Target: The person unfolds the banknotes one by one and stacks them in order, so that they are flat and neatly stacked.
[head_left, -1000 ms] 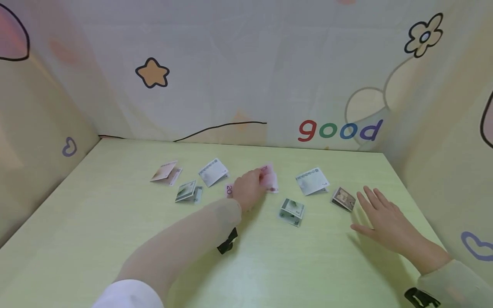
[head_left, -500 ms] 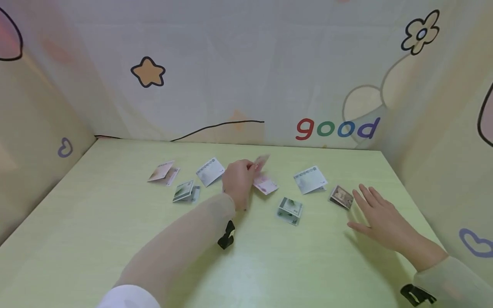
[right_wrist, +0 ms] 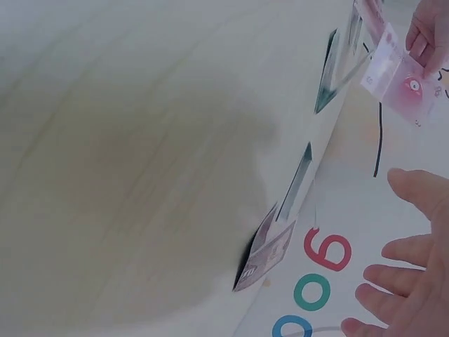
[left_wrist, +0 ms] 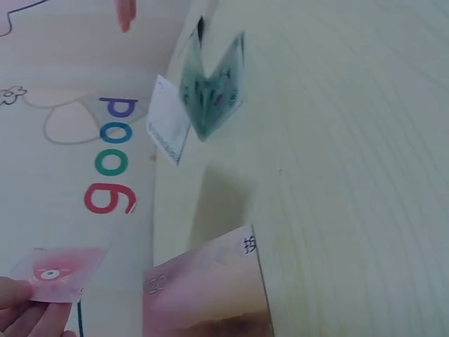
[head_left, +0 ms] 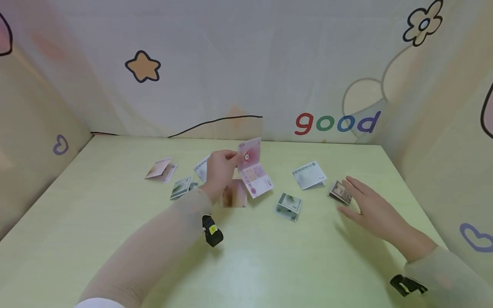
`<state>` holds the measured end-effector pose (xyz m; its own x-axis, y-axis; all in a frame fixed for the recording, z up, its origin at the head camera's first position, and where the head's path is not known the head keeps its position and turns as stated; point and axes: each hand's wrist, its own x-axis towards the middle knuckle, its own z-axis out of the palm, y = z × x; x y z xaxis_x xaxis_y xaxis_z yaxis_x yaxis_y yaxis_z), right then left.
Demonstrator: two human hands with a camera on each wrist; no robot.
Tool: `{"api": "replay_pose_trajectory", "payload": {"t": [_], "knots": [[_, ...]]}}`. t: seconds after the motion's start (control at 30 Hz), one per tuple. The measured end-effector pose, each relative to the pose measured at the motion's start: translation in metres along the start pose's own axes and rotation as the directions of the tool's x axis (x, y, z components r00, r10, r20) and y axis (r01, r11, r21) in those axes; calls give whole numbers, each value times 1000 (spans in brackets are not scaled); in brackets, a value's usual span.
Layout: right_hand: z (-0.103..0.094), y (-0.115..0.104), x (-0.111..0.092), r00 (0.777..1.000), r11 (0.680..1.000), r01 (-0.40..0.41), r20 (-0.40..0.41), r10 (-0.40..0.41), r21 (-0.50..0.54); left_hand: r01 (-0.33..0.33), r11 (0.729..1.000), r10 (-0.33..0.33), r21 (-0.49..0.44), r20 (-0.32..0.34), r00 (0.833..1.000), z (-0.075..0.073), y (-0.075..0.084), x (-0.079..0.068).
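My left hand point(head_left: 221, 169) pinches the upper corner of a creased pink banknote point(head_left: 257, 182) between thumb and fingers. The note hangs raised, bent along its middle fold, its printed half facing me. Below and partly behind the left wrist, a folded brownish-pink banknote marked 20 point(left_wrist: 207, 295) rests on the table. My right hand point(head_left: 373, 209) hovers with fingers spread and holds nothing. Its fingertips are close beside a small folded brown banknote point(head_left: 339, 193), which stands tented on the table. The right wrist view shows the pink note in the left hand from behind.
Folded pale blue-white banknotes point(head_left: 309, 176) and green banknotes point(head_left: 289, 206) lie on both sides of the left hand. A pinkish folded banknote point(head_left: 158, 168) sits at far left. Printed cloth walls point(head_left: 200, 77) enclose the table point(head_left: 269, 265) at the back and sides.
My left hand has drawn up and leftward, lifting the pink banknote, which has opened out; the 20 note now shows beneath. The right hand has shifted slightly left, nearer the brown note.
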<state>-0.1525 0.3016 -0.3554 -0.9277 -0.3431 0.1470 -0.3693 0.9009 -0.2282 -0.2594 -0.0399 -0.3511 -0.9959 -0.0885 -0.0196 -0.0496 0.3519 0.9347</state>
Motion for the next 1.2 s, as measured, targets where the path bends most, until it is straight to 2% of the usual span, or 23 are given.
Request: {"api": "replay_pose_trajectory", "payload": {"t": [0.17,0.37,0.6,0.8,0.87,0.93,1.0,1.13,1.2], "knots": [[-3,-14,11,999,999,-28,41,27,22,39,999,-37,-30,69,997,-15,1,-5],[-7,-34,25,997,996,-48,56,43,79,77,996,-83,41,170,982,-25,-1,-18],[-7,-57,38,997,987,-56,63,47,149,60,996,-78,71,289,954,-23,-5,-34],[-2,-71,48,1000,979,6,21,-10,206,61,994,-89,85,372,924,-19,-1,-44],[1,-76,50,999,979,30,4,-32,204,41,994,-78,101,397,914,-18,0,-46],[4,-80,53,999,974,51,-3,-52,221,2,994,-49,106,440,897,-16,0,-48],[6,-84,55,998,964,65,0,-67,256,-48,993,-13,109,498,867,-13,0,-49],[12,-92,58,994,923,75,45,-99,378,-145,980,33,133,617,786,-5,0,-53],[14,-95,58,991,904,77,67,-116,420,-187,971,45,150,652,757,-2,2,-56]]}}
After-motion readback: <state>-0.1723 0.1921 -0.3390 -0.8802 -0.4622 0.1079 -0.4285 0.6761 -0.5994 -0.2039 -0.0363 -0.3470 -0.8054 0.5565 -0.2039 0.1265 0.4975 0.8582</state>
